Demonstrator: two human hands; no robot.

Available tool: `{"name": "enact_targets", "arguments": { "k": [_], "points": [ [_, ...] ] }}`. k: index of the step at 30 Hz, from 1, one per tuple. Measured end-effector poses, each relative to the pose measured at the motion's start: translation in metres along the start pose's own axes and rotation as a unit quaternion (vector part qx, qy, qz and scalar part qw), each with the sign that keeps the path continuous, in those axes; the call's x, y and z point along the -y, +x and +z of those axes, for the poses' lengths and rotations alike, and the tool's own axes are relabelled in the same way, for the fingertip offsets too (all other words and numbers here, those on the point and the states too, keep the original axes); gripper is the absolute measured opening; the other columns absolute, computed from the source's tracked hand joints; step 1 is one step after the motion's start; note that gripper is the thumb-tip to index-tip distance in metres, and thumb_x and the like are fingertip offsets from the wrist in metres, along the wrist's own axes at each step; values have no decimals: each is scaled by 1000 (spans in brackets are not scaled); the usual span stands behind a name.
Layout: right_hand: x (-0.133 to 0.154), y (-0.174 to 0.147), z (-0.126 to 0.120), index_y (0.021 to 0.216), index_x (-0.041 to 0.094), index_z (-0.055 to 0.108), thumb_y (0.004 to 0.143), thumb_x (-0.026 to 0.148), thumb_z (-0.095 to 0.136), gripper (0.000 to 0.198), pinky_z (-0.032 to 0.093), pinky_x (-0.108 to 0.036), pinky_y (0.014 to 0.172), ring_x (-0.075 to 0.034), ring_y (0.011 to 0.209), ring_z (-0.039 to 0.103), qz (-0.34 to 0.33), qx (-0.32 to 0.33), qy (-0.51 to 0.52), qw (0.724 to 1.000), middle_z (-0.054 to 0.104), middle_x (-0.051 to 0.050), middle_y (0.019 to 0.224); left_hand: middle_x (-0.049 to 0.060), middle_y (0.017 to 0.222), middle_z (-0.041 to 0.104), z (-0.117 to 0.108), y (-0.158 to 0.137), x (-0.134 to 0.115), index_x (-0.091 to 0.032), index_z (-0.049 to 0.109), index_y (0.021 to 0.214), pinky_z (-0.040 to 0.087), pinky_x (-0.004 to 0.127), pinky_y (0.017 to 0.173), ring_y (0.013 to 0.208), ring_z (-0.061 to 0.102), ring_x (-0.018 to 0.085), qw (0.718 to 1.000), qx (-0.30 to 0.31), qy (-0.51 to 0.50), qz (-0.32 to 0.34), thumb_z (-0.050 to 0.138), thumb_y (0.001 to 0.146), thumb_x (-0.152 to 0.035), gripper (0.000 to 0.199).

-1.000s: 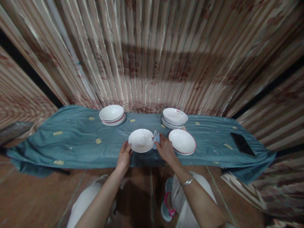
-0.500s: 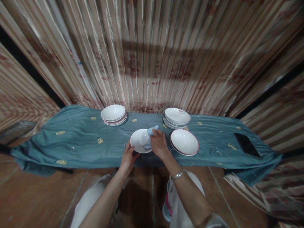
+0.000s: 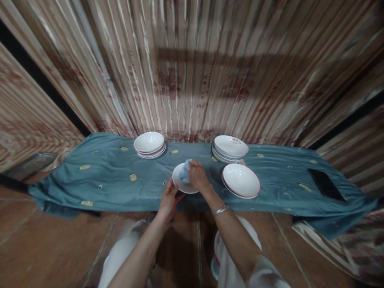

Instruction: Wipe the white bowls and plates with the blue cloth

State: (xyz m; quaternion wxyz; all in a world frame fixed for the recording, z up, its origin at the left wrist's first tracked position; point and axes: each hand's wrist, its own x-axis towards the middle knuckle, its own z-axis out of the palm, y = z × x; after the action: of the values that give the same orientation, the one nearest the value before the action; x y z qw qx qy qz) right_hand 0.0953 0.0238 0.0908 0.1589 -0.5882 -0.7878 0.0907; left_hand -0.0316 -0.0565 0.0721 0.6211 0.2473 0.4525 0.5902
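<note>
A white bowl (image 3: 177, 182) is held near the table's front edge, tipped a little toward me. My left hand (image 3: 169, 199) grips its near left rim, thumb on top and fingers beneath. Bunched in my right hand (image 3: 197, 176) is a light blue cloth (image 3: 185, 172), pressed against the bowl's inside. Right of that hand lies a short stack of red-rimmed bowls (image 3: 241, 181). Behind it stands a taller stack of white bowls (image 3: 230, 146), the top one with a floral print. Another bowl stack (image 3: 149, 143) sits at the back left.
A teal cloth with yellow pineapple motifs covers the narrow table (image 3: 111, 184). A black phone-like slab (image 3: 326, 185) lies at the right end. Pleated curtains (image 3: 192, 80) hang right behind the table, and dark poles (image 3: 45, 82) slant at both sides.
The right hand has moved the cloth leftward across the bowl's inside, and the cloth is more bunched. My left hand keeps its hold on the rim. The whole view has shifted slightly.
</note>
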Motion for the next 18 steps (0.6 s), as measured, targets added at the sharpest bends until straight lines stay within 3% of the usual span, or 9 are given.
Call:
{"name": "enact_targets", "arguments": {
  "k": [5, 9, 14, 18],
  "points": [
    [16, -3, 9, 135, 16, 50, 89, 17, 47, 46, 30, -37, 112, -24, 135, 40, -58, 19, 162, 985, 43, -12, 147, 7, 141, 51, -1, 1, 2, -28, 61, 121, 57, 45, 83, 126, 48, 32, 1000, 2, -11, -4, 70, 69, -27, 52],
    [17, -11, 9, 129, 18, 57, 87, 15, 45, 44, 31, -39, 113, -21, 133, 44, -130, 63, 237, 961, 49, -9, 144, 7, 139, 52, 0, 0, 1, -27, 62, 117, 57, 42, 80, 122, 51, 30, 1000, -3, -13, -4, 71, 68, -27, 50],
    [11, -19, 1, 113, 22, 70, 83, 10, 49, 39, 38, -38, 108, -20, 124, 54, -176, 105, 306, 930, 58, -5, 135, 5, 111, 65, 2, -5, -4, -24, 63, 110, 56, 40, 79, 101, 60, 24, 1000, 24, -7, 9, 71, 67, -28, 44],
    [4, -26, -7, 102, 24, 74, 79, 7, 53, 36, 45, -33, 101, -19, 115, 61, -175, 144, 328, 917, 66, -2, 126, 0, 89, 65, 2, -8, -9, -20, 63, 107, 56, 37, 78, 82, 60, 17, 999, 33, -18, -3, 68, 63, -22, 44]
  ]
}}
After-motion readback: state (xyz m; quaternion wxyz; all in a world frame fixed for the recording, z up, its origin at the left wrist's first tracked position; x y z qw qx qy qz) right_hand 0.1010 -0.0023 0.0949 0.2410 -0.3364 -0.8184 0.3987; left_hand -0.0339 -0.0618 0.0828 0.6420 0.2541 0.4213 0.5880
